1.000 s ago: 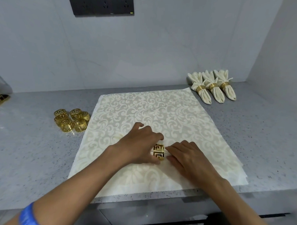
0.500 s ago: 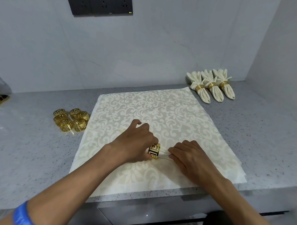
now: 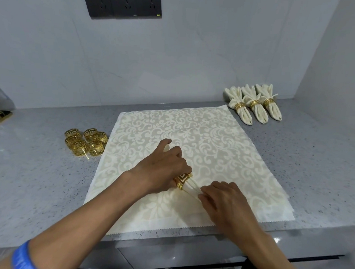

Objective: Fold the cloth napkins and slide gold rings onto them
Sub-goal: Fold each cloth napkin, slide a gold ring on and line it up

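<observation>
Across the near middle of the grey speckled desk (image 3: 40, 180) lies a stack of flat cream damask napkins (image 3: 222, 140), its pinked near edge almost at the desk's front lip. Behind the desk rises a pale grey wall (image 3: 175, 63) carrying a dark socket panel (image 3: 125, 3) at the top.

On the stack, near its middle, lies a rolled napkin (image 3: 191, 188), running from far left to near right. The left hand (image 3: 163, 168) covers its far part, fingers curled round the roll, and this grip touches the gold ring (image 3: 182, 179) that sits on the roll just at the fingertips. The right hand (image 3: 224, 198) lies near and to the right, its fingers pinching the narrow end of the roll where it comes out of the ring; so both grips are clamped on the same napkin, 1 on each side of the ring. A blue wristband (image 3: 21, 257) shows on the left forearm at the near left edge.

At the far right corner, 3 finished napkins (image 3: 254, 109) lie side by side, touching, each gathered in a gold ring with its fanned end toward the wall. Left of the stack, just beside its edge, 6 spare gold rings (image 3: 85, 144) stand in a tight cluster. At the far left edge a dark and gold object (image 3: 0, 116) is only partly in view.
</observation>
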Demonstrator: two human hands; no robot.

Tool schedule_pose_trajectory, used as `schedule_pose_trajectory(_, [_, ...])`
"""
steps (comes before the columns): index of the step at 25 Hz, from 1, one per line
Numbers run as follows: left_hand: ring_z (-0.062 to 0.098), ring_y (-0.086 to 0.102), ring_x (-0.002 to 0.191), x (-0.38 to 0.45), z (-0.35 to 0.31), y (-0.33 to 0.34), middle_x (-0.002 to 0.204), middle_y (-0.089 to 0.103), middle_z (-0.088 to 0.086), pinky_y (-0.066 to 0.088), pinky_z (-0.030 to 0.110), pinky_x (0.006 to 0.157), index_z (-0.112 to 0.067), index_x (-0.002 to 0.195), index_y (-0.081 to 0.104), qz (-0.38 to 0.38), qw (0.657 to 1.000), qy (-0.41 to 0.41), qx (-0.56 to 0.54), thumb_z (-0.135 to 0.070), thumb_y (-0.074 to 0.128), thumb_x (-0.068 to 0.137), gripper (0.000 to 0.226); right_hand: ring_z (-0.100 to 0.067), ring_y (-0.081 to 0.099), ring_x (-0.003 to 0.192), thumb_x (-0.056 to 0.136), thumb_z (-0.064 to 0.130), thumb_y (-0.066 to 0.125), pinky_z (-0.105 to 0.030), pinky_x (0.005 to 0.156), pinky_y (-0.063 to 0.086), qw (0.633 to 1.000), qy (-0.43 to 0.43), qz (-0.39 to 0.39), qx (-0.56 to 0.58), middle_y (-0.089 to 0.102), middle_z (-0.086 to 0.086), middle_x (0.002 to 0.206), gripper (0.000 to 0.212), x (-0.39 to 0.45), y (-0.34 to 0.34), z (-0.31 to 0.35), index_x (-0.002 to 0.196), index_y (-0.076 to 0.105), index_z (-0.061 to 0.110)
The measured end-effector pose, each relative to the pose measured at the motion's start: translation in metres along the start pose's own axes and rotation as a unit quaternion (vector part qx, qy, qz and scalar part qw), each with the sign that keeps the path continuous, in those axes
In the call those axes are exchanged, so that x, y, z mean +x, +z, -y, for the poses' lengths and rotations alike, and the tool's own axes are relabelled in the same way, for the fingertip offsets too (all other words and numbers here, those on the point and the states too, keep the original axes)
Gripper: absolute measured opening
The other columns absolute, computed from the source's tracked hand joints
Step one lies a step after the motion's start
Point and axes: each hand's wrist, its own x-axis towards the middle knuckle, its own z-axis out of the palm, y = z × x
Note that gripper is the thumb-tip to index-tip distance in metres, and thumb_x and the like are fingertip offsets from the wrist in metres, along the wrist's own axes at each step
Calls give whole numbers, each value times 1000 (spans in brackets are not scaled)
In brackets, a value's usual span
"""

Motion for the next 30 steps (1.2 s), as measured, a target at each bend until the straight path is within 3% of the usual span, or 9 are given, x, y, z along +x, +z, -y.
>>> schedule_pose_trajectory(2, [19,45,121,-12,-5,8,127,59,-7,16,47,112,-26,124,60,-75,997,-32,-2,-33,79,74,54,-11,39,50,83,30,57,-24,55,33,997,72,-22,16,47,10,56,23,-6,0,21,62,55,22])
schedule_pose_trajectory(3, [20,45,121,-21,-13,13,131,55,-4,24,45,109,-24,125,58,-117,988,-100,-34,-35,82,71,60,-12,41,48,80,30,61,-25,52,35,995,94,-28,24,49,9,56,20,-10,3,33,61,56,22])
schedule_pose_trajectory(7, [9,45,117,-53,-47,29,122,49,-20,34,32,99,-34,126,48,-159,868,-350,-314,-37,74,77,55,-7,54,60,91,48,51,-27,60,47,982,155,-3,105,59,13,72,27,-7,6,57,81,65,27])
schedule_pose_trajectory(9, [0,44,119,-54,-44,38,121,47,-32,37,33,105,-39,130,45,-139,813,-361,-436,-40,72,80,58,-3,58,79,94,43,53,-29,72,50,964,202,14,173,63,17,92,22,5,1,42,105,66,29])
schedule_pose_trajectory(11, [-5,44,120,-50,-30,40,130,47,-31,39,30,104,-41,138,41,-125,784,-341,-503,-47,75,74,72,2,55,96,89,24,62,-28,83,50,956,197,75,206,59,20,116,41,26,-2,16,129,55,31])
schedule_pose_trajectory(14, [-13,42,122,-36,-17,34,136,44,-33,38,18,97,-49,140,37,-83,790,-271,-544,-55,77,66,84,6,46,116,78,24,76,-15,83,42,907,146,251,305,43,25,140,85,59,-2,-12,147,30,44])
schedule_pose_trajectory(16, [-17,42,119,-31,-11,31,132,46,-35,38,10,93,-52,137,39,-73,804,-239,-540,-46,83,70,80,7,47,117,73,35,84,-12,80,43,899,109,272,326,43,30,136,90,71,1,-17,145,30,49])
schedule_pose_trajectory(23, [-5,53,104,-41,-12,48,105,61,-26,39,13,85,-40,111,62,-148,805,-316,-480,-40,83,70,46,-7,60,97,73,37,83,-20,78,47,945,105,92,296,64,17,99,39,55,15,-15,105,61,36])
schedule_pose_trajectory(30, [-3,67,86,-36,-36,50,89,72,-17,56,24,82,-24,100,78,-243,748,-355,-505,-16,80,79,22,-3,65,82,85,23,74,-28,75,53,964,131,32,227,68,17,82,10,44,21,5,93,69,26])
